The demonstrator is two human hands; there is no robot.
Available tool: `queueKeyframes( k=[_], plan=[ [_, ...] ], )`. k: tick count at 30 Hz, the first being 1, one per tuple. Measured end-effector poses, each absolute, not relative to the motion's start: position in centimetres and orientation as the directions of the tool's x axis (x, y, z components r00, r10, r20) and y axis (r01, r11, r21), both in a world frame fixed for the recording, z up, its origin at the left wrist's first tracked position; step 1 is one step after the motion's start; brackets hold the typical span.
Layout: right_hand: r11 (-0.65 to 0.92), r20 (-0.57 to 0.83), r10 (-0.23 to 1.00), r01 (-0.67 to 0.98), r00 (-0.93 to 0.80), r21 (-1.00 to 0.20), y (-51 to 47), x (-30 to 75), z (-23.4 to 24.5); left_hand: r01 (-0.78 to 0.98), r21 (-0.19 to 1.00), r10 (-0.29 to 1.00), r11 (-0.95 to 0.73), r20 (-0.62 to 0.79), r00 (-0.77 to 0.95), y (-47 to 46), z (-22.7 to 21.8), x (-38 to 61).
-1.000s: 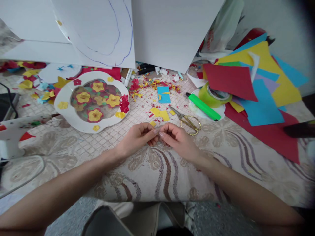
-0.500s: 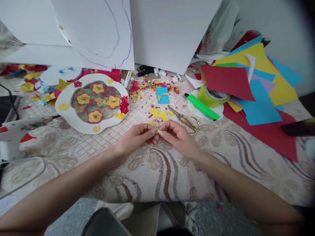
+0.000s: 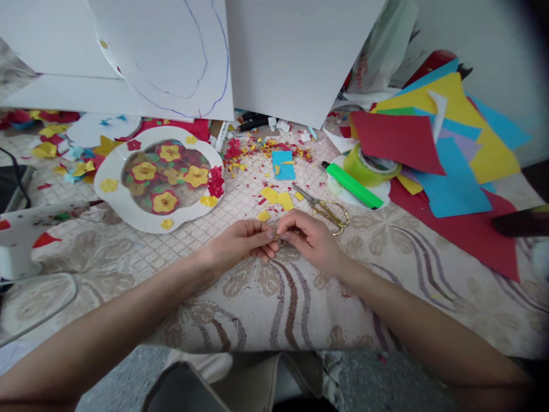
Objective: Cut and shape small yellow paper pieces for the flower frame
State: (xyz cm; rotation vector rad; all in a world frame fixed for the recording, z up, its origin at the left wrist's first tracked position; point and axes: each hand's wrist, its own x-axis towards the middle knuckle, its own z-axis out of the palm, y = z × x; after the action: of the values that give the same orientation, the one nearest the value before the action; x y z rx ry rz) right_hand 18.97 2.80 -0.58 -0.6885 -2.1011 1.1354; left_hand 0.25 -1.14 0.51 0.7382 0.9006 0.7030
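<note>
Fingertips of my left hand and my right hand meet over the tablecloth, both pinched on a tiny piece of yellow paper. Most of that piece is hidden by the fingers. Just beyond them lie yellow paper squares and a blue paper square with yellow scraps on it. Gold-handled scissors rest beside my right hand, blades pointing away to the left. To the left, a white scalloped paper frame carries red and yellow paper flowers around and inside its clear middle.
A hot glue gun lies at the far left with its cord. On the right are a green cutter, a yellow tape roll and stacked coloured paper. White boards stand behind red and yellow clippings.
My fingertips have shifted slightly toward me and turned, so less of the yellow paper piece shows. Nothing else on the table has moved.
</note>
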Motion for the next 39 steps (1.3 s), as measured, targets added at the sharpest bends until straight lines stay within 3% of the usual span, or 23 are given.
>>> queueKeyframes(
  k=[7, 14, 27, 39],
  plan=[
    [0.456, 0.228, 0.74, 0.223, -0.632, -0.862, 2.35, 18.75, -0.18, -0.2, 0.82, 0.798, 0.536, -0.415, 0.438, -1.06, 0.46, 0.33],
    [0.397, 0.138, 0.763, 0.291, -0.631, -0.871, 2.14, 18.3, 0.13, 0.0, 0.943, 0.88, 0.332, -0.309, 0.36, -1.12, 0.46, 0.51],
    [0.299, 0.137, 0.793, 0.184, -0.593, -0.936, 2.16, 18.47, -0.6, -0.259, 0.772, 0.796, 0.581, -0.473, 0.377, -1.07, 0.67, 0.47],
    [0.31, 0.152, 0.784, 0.167, -0.601, -0.936, 2.08, 18.39, -0.47, -0.186, 0.835, 0.817, 0.518, -0.419, 0.396, -1.07, 0.28, 0.4]
  ],
)
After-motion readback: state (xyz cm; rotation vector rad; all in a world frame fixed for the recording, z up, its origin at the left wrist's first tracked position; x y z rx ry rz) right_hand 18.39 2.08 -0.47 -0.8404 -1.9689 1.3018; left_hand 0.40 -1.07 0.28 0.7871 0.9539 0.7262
